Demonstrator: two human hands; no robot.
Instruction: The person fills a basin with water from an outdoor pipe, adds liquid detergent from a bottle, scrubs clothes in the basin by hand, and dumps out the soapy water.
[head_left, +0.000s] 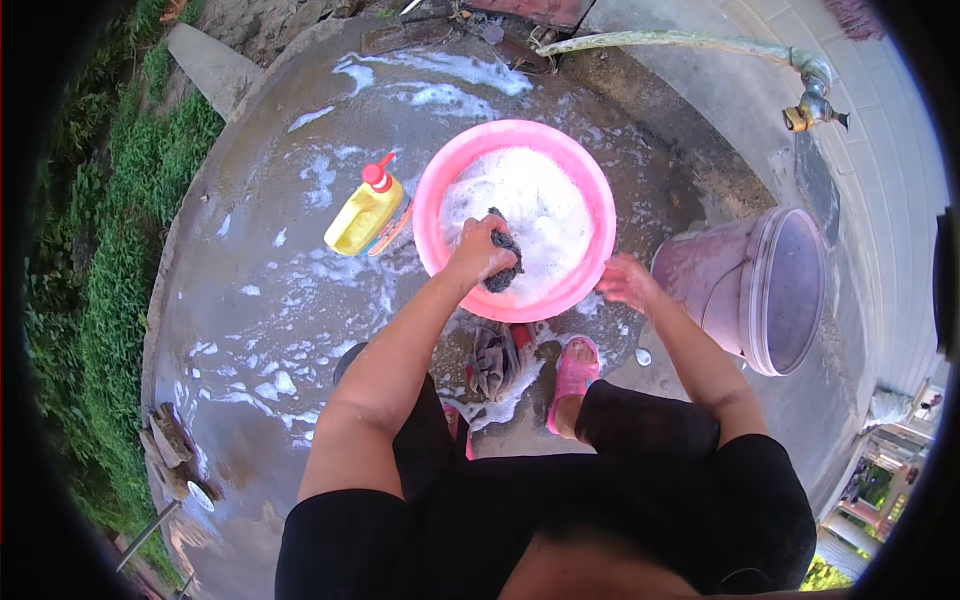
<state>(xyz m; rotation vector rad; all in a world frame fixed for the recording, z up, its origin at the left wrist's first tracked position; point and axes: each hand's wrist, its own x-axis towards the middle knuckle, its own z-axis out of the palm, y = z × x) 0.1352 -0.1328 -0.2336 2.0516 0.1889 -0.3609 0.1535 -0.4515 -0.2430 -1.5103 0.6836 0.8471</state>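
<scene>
A round pink plastic basin (424, 206) full of white suds (536, 199) stands before me on the wet concrete. Over its near left part my left hand (482, 251) grips a dark grey wet cloth (505, 259), crumpled, maybe a scrubbing pad. Beside the basin's near right rim is my right hand (628, 283), slightly blurred, fingers spread and nothing in them. Whether its fingertips touch the rim I cannot tell. A yellow detergent jug (367, 214) with a red pump top stands left of the basin. Between my feet lies a grey wet cloth (495, 364) with red parts.
A pinkish plastic bucket (705, 277) lies tipped at the right, its mouth facing away from the basin. Above it, a brass tap (806, 112) juts from a pipe. Foam streaks the concrete floor (247, 322). Green plants (127, 277) border its left edge. My pink slipper (574, 375) is near the basin.
</scene>
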